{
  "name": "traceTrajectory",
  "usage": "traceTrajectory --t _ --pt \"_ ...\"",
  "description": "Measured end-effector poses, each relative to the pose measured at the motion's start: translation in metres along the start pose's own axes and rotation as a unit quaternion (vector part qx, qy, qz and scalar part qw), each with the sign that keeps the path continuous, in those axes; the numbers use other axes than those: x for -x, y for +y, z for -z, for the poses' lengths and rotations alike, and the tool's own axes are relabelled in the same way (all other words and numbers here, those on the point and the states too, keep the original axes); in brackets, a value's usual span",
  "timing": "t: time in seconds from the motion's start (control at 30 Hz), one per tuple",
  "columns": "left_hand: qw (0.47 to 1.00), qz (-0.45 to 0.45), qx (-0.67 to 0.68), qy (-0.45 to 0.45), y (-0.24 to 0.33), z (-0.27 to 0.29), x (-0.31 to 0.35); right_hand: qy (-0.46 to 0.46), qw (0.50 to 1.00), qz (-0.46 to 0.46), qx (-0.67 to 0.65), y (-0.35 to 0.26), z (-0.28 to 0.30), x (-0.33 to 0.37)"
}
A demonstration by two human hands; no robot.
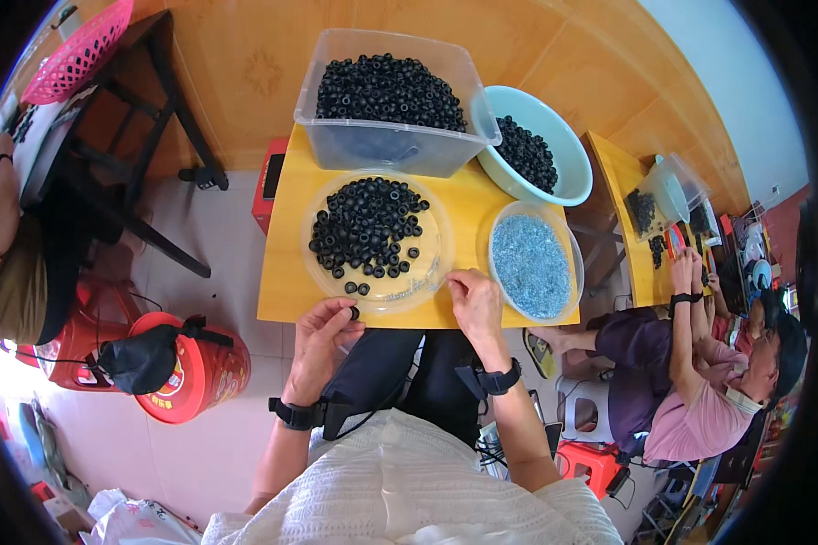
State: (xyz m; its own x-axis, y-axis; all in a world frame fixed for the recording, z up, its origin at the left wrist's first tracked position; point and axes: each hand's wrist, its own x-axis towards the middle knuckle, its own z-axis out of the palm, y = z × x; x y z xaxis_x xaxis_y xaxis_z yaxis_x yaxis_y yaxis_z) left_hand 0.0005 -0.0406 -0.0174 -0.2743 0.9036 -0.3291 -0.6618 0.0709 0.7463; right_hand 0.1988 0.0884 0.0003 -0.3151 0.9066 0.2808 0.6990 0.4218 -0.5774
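Between the fingertips of my left hand (313,350) is a small black ring-shaped piece (354,313), just off the table's front edge. My right hand (478,311) is closed in a pinch at the near right rim of a round clear tray (443,222); whatever its fingertips hold is too small to make out. Many black rings (365,216) lie heaped in the tray's far left part. Tiny clear pieces (413,289) are scattered along its near right side. Beside my right hand stands an oval clear container (574,289) filled with tiny light-blue transparent pieces (529,259).
At the table's back are a clear plastic bin (386,150) and a pale aqua bowl (573,168), both holding black rings. A red bucket (232,368) stands on the floor at left. People sit on both sides; the person in pink (700,422) works at another yellow table (641,282).
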Motion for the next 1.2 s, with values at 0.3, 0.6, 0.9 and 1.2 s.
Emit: traceTrajectory --t 0.3,0.6,0.9,1.2 --pt "1.000 -0.002 0.016 -0.015 0.002 0.003 -0.001 -0.052 0.992 -0.039 -0.104 -0.009 -0.002 -0.003" --pt "0.995 0.053 -0.019 -0.084 0.014 -0.021 -0.007 -0.039 0.992 0.037 -0.114 0.002 -0.013 0.008" --pt "0.988 0.081 -0.067 -0.111 0.002 -0.055 -0.035 -0.056 0.921 -0.126 -0.364 -0.007 -0.003 0.010" --pt "0.989 0.052 -0.035 -0.133 0.007 -0.050 -0.030 -0.056 0.816 -0.169 -0.550 -0.015 0.006 0.008"
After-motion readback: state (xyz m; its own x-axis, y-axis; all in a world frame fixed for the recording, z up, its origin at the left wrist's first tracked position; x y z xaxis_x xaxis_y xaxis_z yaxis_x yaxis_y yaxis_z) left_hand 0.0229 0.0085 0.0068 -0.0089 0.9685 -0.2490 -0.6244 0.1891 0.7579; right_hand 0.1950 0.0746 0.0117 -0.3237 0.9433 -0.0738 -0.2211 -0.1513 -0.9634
